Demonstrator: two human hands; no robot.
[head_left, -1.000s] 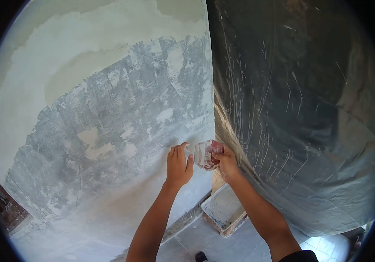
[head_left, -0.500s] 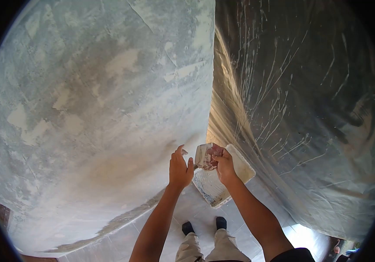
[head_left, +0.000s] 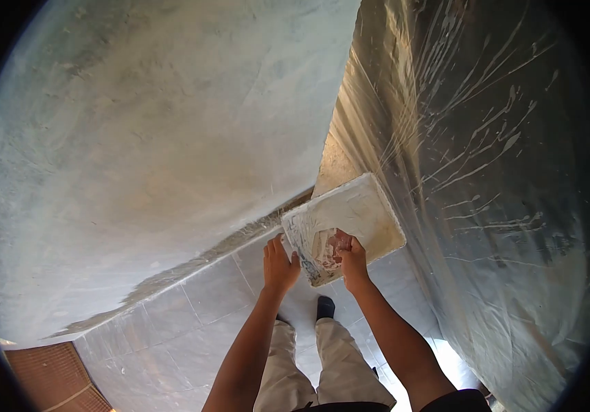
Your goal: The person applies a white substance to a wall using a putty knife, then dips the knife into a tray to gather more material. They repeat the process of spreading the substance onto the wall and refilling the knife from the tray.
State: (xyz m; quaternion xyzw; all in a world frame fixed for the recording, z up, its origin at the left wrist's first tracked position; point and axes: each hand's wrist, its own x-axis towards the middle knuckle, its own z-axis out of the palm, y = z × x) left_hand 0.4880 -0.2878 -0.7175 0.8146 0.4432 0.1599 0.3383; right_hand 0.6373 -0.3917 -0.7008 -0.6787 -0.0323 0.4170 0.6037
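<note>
Pale wall at ten o'clock, plastic sheet at three, my right hand gripping the scraper over the tray's seven-o'clock part, my left hand loosely open at its eight.

1 head view; faces forward, steeply down; hands at mid-range

You extend both arms forward. Your left hand is half open, your right hand closes in a pinch.
</note>
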